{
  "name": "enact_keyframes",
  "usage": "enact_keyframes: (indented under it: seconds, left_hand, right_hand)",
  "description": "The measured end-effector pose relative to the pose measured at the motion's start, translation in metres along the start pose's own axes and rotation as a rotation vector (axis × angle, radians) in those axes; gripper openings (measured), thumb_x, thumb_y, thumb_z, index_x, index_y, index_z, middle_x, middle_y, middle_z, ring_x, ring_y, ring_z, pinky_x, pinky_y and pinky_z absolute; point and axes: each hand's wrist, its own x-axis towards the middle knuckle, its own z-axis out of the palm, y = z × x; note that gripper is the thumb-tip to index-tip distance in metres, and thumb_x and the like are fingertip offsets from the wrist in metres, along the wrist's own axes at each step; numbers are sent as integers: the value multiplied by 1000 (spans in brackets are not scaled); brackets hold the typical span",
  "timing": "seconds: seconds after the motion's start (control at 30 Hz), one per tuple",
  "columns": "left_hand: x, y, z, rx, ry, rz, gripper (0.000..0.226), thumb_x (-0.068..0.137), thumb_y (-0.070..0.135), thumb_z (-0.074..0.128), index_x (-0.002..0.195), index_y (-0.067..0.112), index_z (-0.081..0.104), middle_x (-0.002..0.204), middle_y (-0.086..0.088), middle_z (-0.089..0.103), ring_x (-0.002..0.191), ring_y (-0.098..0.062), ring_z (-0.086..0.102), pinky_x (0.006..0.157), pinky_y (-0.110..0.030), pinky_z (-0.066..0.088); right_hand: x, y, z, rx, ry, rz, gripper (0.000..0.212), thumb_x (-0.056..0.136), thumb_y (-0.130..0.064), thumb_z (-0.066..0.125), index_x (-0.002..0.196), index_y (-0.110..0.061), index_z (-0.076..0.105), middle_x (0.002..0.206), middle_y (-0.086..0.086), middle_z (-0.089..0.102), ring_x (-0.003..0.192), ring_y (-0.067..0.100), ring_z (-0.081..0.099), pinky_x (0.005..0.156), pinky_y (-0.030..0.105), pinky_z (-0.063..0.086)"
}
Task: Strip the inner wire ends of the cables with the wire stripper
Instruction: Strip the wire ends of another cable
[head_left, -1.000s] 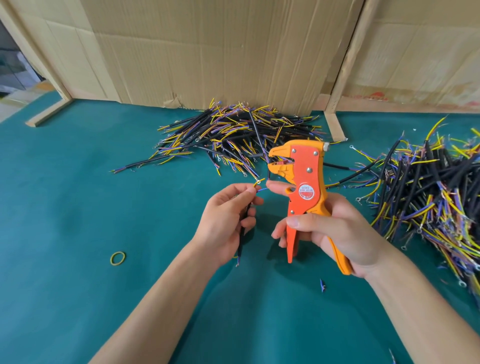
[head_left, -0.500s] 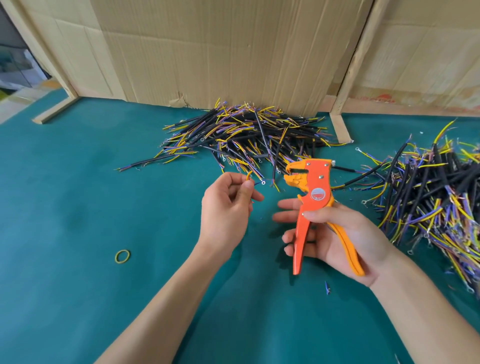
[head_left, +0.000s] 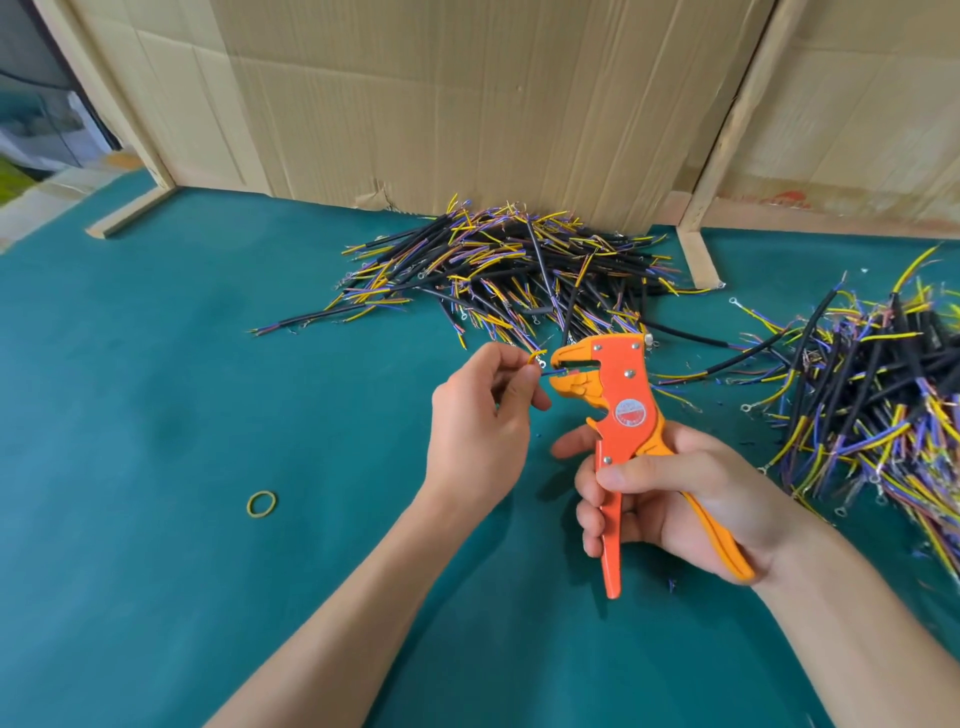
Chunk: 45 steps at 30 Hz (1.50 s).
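Left hand (head_left: 480, 415) grip pinches a cable's blue inner wire (head_left: 707, 372), tip just inside wire stripper (head_left: 618, 410) mouth over tabletop; right hand (head_left: 675, 499) wraps handles, not squeezed. Risk: tip too shallow/crooked, blades miss insulation or nick strands

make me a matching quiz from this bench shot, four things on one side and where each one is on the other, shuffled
Things:
1. wire stripper
2. rubber band
3. blue wire end
4. far cable pile

Places:
A. lying alone on the green mat, left of the left hand
B. against the cardboard wall
C. gripped in the right hand
D. pinched in the left hand, tip reaching the stripper's mouth

Pairs: 1-C, 2-A, 3-D, 4-B
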Motion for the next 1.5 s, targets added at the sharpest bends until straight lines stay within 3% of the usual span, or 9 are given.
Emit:
enact_keyframes:
  seconds: [0.27,0.43,0.73,0.93,1.23,1.5]
  left_hand:
    - [-1,2,0,0,-2,-1,14,101,14,58,88,20,60,68,10,69,57,-11,52,60,-32,48]
    - [0,1,0,-2,-2,-1,15,101,13,58,88,21,59,68,11,69,57,-12,51,60,-36,48]
    - [-1,-1,0,-57,-6,3,14,101,11,56,89,17,59,70,8,69,55,-14,48,55,-31,45]
    - [-1,-1,1,-71,-11,3,13,102,11,55,90,15,59,70,7,69,55,-16,48,55,-32,44]
    - [-1,0,1,-85,-16,19,12,102,10,56,90,14,59,70,6,69,55,-15,48,55,-33,44]
    - [-2,1,2,-183,-110,-12,14,100,0,51,98,12,58,80,-2,74,59,-17,53,59,-28,44]
  right_hand:
    - [1,0,3,15,34,-18,19,83,-9,70,101,-2,73,71,16,51,58,29,54,55,42,52]
    - [1,-1,4,-2,23,-14,10,84,-15,71,87,-6,66,68,15,49,53,28,50,52,40,49]
    - [1,1,2,16,-5,-19,13,86,-13,71,86,-6,60,70,16,48,56,29,50,55,40,50]
    - [2,2,2,23,0,-27,23,71,-9,80,88,-7,64,69,15,48,56,30,50,55,41,50]
    - [2,1,4,-19,17,-29,18,82,-11,75,79,-9,57,66,11,44,50,25,46,50,37,45]
    - [6,3,11,-1,165,-104,44,77,-19,77,64,-14,35,53,4,24,34,13,25,37,18,28]
